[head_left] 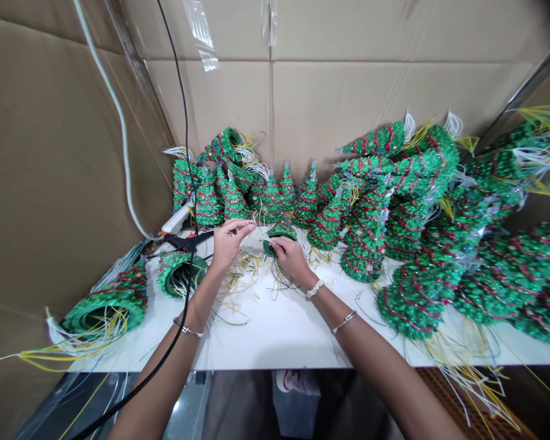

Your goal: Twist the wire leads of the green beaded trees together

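Observation:
My left hand (228,242) is pinched shut on thin white and yellow wire strands that run toward a small green tinsel tree. My right hand (289,255) is closed on that small green tree (282,231), holding it on its side above the white table (279,330). Wire ends (259,227) stick out between the two hands. Cut wire scraps (238,287) lie under my hands.
Rows of finished green and red tinsel trees (266,198) stand at the back, and a large heap (440,244) lies at right. Hollow tree cones (107,305) lie at left beside a glue gun (176,220) and a black cable (183,122). Cardboard walls enclose the table.

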A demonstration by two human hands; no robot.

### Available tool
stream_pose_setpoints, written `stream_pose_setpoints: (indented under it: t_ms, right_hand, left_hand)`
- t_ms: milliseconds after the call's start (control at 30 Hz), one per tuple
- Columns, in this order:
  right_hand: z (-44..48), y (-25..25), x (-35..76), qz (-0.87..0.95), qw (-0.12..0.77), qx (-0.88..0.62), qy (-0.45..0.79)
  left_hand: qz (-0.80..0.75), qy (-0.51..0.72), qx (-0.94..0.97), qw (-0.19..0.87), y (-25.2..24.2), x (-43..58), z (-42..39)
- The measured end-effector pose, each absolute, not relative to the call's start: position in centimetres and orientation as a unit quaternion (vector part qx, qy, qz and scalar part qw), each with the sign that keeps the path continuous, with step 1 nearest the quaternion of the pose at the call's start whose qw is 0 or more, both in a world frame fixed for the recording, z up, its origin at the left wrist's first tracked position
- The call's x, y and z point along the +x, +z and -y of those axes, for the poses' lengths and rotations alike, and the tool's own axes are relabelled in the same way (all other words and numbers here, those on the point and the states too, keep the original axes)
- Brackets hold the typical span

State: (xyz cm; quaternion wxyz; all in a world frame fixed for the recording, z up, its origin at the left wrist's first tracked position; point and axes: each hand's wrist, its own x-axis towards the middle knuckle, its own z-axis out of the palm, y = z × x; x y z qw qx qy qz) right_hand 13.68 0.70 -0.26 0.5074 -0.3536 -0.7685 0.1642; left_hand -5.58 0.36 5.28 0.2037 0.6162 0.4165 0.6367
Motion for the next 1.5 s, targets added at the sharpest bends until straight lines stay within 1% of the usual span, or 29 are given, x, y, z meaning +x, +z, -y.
stream_pose_setpoints:
  t_ms: [333,600,800,1167,1300,1367,1467,1500]
  right_hand:
    - [-0.7,-0.2,13.7,0.761,0.519,-0.345,0.180]
    - [-0.9,-0.4,13.8,0.763,0.525,-0.332,0.180]
    - [-0.9,-0.5,13.7,0.763,0.523,-0.332,0.182]
    - [-0.8,-0.4,13.4,0.768,0.520,-0.324,0.186]
    - [-0.8,-0.4,13.5,0.768,0.516,-0.329,0.188]
    - [-0.8,-0.5,13.5,0.765,0.514,-0.338,0.188]
    - [-0.9,-0.5,13.5,0.759,0.518,-0.347,0.187]
    - [-0.9,-0.5,13.5,0.758,0.519,-0.348,0.188]
  left_hand:
    - [-0.427,0.697,0.510,0.268,4.5,-5.6,-0.9]
    - [-0.422,0.719,0.443,0.331,4.1,-5.5,-1.0]
    - [-0.427,0.725,0.411,0.350,4.4,-5.5,-1.1]
    - [-0.440,0.727,0.403,0.340,3.8,-6.1,-1.9]
    - [-0.440,0.734,0.397,0.331,3.9,-7.8,-2.4]
    - [-0.444,0.751,0.372,0.315,4.0,-9.1,-2.8]
    - [-0.466,0.764,0.368,0.253,4.0,-10.1,-3.2]
    - [-0.473,0.759,0.372,0.247,4.0,-10.0,-3.2]
